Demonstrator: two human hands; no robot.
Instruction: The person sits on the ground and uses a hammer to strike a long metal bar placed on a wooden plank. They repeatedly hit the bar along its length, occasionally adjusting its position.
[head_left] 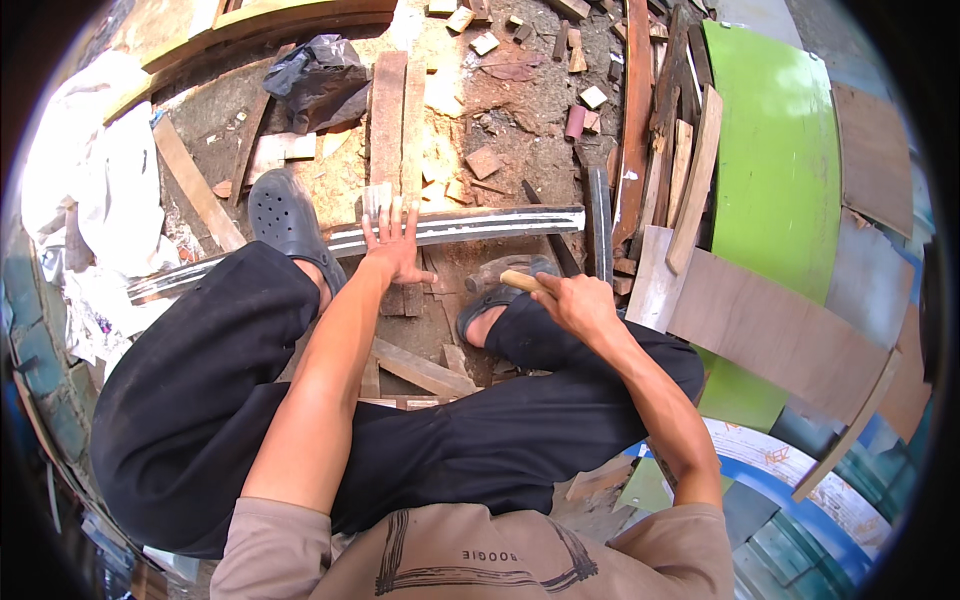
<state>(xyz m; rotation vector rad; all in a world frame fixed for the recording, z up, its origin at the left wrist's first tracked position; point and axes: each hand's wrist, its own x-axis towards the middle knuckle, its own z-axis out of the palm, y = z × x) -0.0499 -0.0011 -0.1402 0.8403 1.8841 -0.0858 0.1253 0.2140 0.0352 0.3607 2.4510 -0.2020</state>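
My left hand (395,248) lies with fingers spread on a long dark strip with white stripes (480,228). The strip runs crosswise over a pair of wooden boards (388,120). A small pale wood block (376,198) sits by my fingertips. My right hand is closed (580,300) around the light wooden handle of what looks like a hammer (520,281); its grey head is smeared by motion, above my right clog. My left clog (284,215) rests beside the strip.
A crumpled black plastic bag (320,85) and white cloth (95,190) lie at the left. Several wood offcuts (484,162) litter the ground ahead. At the right are stacked timber strips (695,180), a green panel (775,160) and a brown board (775,325).
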